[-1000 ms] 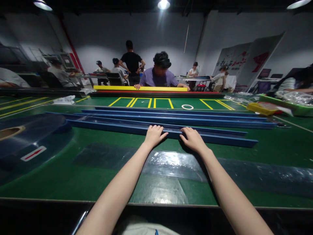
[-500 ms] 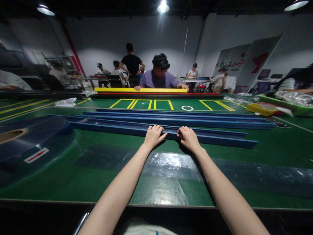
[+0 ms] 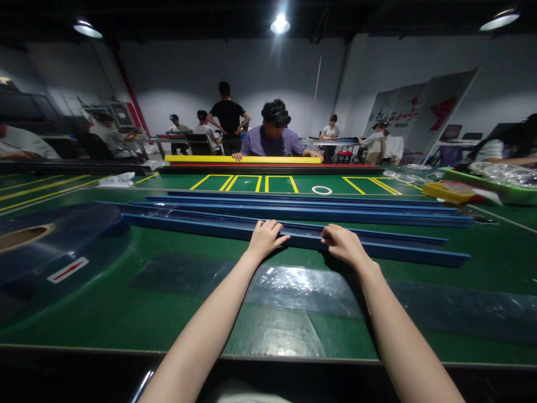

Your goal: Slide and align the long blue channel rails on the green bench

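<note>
A: Where is the near blue channel point(image 3: 305, 240)?
B: It runs from nine o'clock to almost four. At six, the left hand point(image 3: 265, 239) bends fingers over its near edge, gripping it. Toward four, the right hand point(image 3: 344, 244) has curled fingers — whether they pinch, I cannot tell.
A: Good practice?
B: I would hold steady with the left — the right light, even.

A long, slightly slanted blue channel point(image 3: 305, 239) lies open upward.
</note>
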